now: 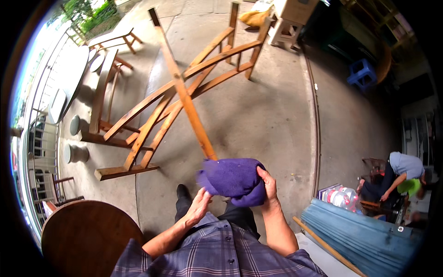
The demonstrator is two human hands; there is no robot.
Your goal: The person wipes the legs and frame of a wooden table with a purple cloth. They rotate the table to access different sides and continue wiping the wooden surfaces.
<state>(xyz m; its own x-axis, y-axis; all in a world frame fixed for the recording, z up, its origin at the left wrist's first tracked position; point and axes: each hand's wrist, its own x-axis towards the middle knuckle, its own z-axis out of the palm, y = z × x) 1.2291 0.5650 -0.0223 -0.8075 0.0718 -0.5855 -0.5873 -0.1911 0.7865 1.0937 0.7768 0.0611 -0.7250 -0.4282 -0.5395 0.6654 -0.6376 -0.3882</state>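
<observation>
A bunched purple cloth (232,176) is held up in front of my body by both hands. My left hand (200,205) pinches its lower left edge, which looks blurred. On the other side, the fingers of my right hand (269,185) grip the right end, where a fold hangs down. Just beyond the cloth stands a crossed wooden trestle frame (207,69). A long wooden bar (190,107) slants over it from the far left, its near end hidden behind the cloth.
Left are a round wooden tabletop (90,228), a wooden bench (104,90), stone stools (76,153) and a metal railing (29,145). Right are a blue corrugated sheet (356,221), a wooden pole (325,244), plastic bottles (339,198), a blue stool (362,73) and a bent-over person (405,169).
</observation>
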